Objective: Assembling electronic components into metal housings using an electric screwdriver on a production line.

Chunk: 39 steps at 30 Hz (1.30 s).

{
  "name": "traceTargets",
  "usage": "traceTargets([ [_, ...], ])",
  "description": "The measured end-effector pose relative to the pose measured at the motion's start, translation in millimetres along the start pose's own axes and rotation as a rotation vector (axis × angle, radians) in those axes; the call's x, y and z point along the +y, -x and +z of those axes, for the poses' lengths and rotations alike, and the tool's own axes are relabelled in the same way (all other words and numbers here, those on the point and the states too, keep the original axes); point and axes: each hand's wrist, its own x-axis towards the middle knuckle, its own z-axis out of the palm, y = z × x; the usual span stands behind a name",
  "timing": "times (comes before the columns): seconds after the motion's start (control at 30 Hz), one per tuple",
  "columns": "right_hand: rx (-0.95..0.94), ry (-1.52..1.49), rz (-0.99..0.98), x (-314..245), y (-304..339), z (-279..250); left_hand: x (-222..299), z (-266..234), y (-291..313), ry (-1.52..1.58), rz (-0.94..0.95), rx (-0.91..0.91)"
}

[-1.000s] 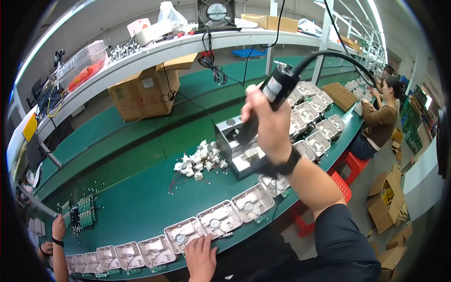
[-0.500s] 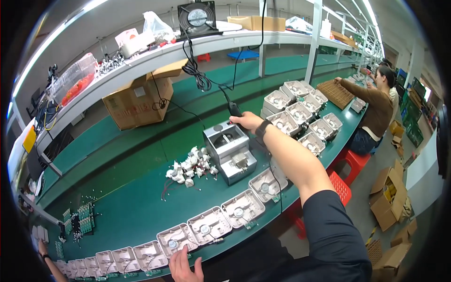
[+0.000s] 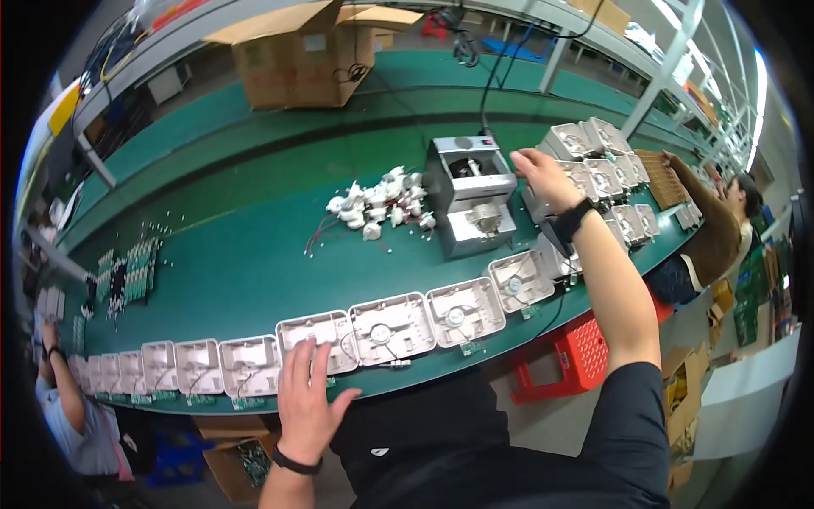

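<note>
My left hand (image 3: 309, 403) is open, fingers spread, over the near edge of a white plastic housing (image 3: 292, 332) in the row along the bench front. Its fingertips overlap the housing; whether they touch it I cannot tell. My right hand (image 3: 545, 180) hovers just right of a grey metal machine (image 3: 454, 204), fingers stretched out and nothing visible in them. A red switch (image 3: 487, 142) and a black cord (image 3: 485, 114) show at the machine's back. Neighbouring housings (image 3: 392, 310) hold round speaker-like parts and wires, with small green circuit boards at their front edges.
Left of the machine lies a heap of white parts with red wires (image 3: 373, 204). Stacked housings (image 3: 577, 140) stand to the right. Circuit boards (image 3: 140, 271) lie at the far left. Co-workers sit at both ends; a red stool (image 3: 564, 360) stands by the bench.
My right hand has come away from the switch and cord at the machine's back to its right side. My left hand now shows spread fingers over a housing. The whole view has shifted.
</note>
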Motion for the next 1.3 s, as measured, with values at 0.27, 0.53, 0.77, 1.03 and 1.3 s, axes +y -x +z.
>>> traceTargets([
  [0.27, -0.114, 0.467, -0.588, -39, 219, 122, -32, -35, -18, -0.055, 0.003, -0.179],
  [0.53, -0.158, 0.769, -0.659, -17, 260, 258, -17, -26, 22, 0.330, -0.229, 0.186],
  [0.77, -0.124, 0.707, -0.645, -6, 243, 284, -12, -7, 82, 0.406, -0.342, 0.324],
  [1.03, -0.109, 0.522, -0.579, -38, 252, 254, -39, 6, 83, 0.440, -0.493, 0.635],
  [1.3, 0.038, 0.492, -0.692, -69, 244, 191, -22, 25, 70, 0.463, -0.345, 0.568],
])
